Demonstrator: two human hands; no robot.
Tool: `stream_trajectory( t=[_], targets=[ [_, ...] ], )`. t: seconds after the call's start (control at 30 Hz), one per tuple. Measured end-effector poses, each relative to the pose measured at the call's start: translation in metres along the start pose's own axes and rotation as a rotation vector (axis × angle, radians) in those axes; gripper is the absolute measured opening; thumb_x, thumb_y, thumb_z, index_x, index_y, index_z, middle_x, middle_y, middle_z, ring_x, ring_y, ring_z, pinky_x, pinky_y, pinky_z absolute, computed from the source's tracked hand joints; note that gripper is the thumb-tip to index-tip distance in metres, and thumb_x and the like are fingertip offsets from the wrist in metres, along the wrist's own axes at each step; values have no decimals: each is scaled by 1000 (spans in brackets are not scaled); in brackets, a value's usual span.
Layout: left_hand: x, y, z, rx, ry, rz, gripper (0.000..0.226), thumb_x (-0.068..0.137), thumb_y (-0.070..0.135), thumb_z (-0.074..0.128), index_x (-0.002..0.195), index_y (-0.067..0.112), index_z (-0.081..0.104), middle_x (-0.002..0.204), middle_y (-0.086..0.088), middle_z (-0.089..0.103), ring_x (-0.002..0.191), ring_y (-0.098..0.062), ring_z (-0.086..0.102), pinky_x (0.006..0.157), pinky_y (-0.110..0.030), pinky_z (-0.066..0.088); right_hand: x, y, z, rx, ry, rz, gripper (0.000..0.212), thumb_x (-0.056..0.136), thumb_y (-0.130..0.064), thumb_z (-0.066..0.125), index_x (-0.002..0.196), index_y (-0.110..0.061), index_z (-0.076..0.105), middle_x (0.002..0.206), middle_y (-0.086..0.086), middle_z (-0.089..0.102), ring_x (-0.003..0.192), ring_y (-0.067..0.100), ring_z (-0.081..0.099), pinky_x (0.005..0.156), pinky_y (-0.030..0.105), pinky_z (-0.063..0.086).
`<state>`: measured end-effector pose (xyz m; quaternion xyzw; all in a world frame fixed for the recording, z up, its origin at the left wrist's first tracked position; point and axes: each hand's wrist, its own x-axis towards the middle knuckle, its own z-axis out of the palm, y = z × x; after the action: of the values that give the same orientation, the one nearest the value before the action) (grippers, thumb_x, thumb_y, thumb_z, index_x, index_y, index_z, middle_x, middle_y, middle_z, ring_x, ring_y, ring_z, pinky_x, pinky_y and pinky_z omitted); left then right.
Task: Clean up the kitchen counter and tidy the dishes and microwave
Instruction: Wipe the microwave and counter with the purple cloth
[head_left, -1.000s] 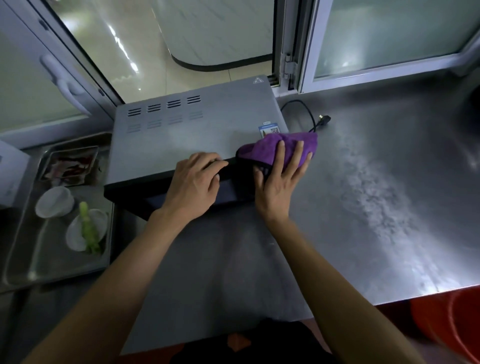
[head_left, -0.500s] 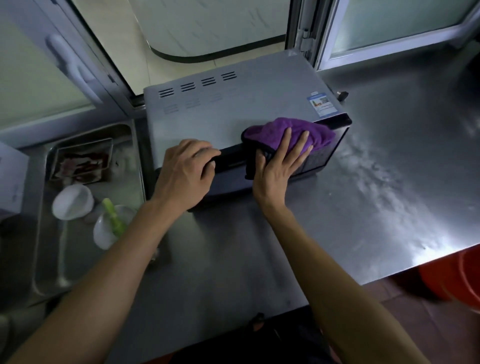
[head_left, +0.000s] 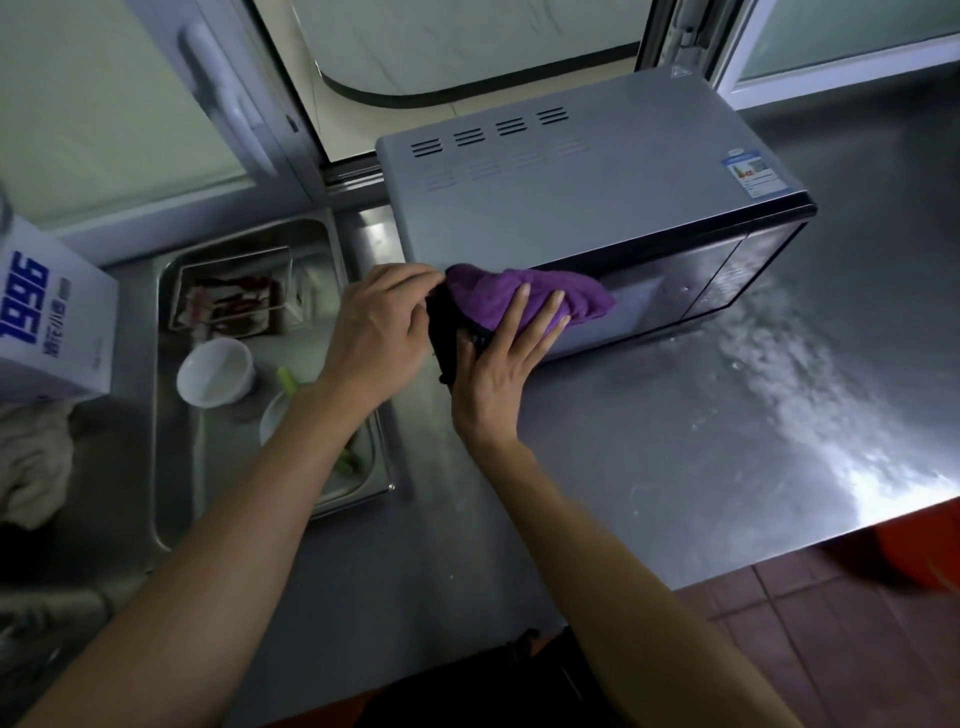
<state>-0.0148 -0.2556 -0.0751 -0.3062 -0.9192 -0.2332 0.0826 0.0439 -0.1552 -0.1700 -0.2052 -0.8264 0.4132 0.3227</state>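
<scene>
The right hand (head_left: 498, 374) presses the cloth (head_left: 524, 296) flat-fingered to wipe the microwave (head_left: 571, 197) door; beside it, the left hand (head_left: 379, 322) pinches the cloth's edge, probably steadying it.

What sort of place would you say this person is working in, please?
Most likely a commercial or canteen kitchen: a stainless steel counter carries a microwave, and a sunken metal tray beside it holds a white bowl.
</scene>
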Motion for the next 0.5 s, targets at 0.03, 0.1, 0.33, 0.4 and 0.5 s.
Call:
stream_trajectory(
  t=[0.03,0.1,0.33,0.4,0.5],
  targets=[
    [1,1,-1,-15,8,-16,43,93,10,40,129,7,63,130,-8,63,122,-25,56,102,-50,46,-7,-4,5,20,-15,14,69,104,-34,45,154,4,16,160,33,-4,148,50,-12,118,65,8],
    [4,3,-1,-13,23,-13,40,98,13,41,131,7,62,130,-9,63,122,-25,55,102,-49,46,-15,-8,12,49,-35,44,70,104,-37,41,155,3,12,161,32,-6,148,49,-13,118,65,7],
    [29,37,19,148,-98,201,35,100,24,44,126,15,65,128,-2,61,120,-22,52,98,-45,44,-8,14,2,102,-51,46,65,107,-35,29,155,0,3,160,31,-11,147,48,-18,119,64,2],
    [41,52,29,158,-126,229,35,101,26,43,128,16,64,130,-1,60,122,-21,50,98,-43,44,6,25,-10,145,-36,120,68,104,-32,33,156,-2,1,161,27,-15,148,43,-21,121,61,-1],
    [59,78,46,181,-169,259,36,103,29,40,131,18,61,133,-1,57,125,-20,48,98,-43,44,32,46,-32,198,-32,223,73,99,-31,33,157,-6,-3,162,16,-22,149,35,-26,122,57,-3]
  ],
)
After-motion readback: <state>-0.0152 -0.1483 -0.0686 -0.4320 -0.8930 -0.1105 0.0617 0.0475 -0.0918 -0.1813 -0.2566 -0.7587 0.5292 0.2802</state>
